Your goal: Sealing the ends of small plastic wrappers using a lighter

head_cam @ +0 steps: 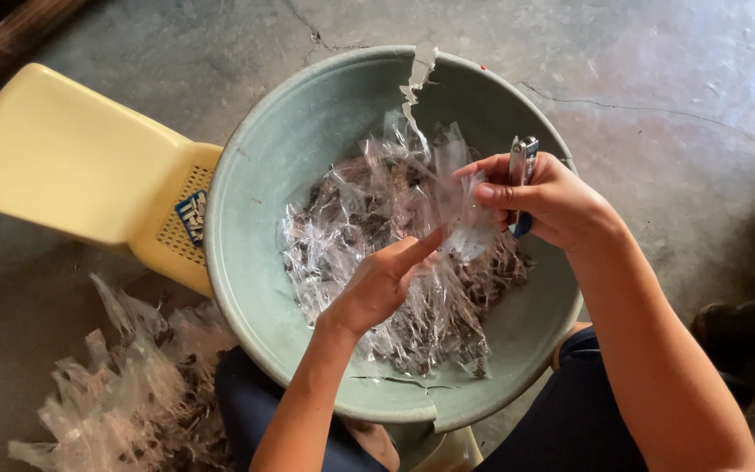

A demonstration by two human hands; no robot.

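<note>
We saw right hand (545, 203) clenched on stapler (522, 166) and clear plastic bag (456, 205); left hand (384, 281) pinched bag's near edge, above basin (246, 262).

Wrappers (369, 227) in the basin (255, 262), stool (72, 162) to its left, loose wrappers (124, 393) beside.

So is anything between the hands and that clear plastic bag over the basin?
Nothing visible. Both the left hand and the right hand already touch the clear plastic bag above the cracked green basin; the right also holds a stapler-like tool.
</note>
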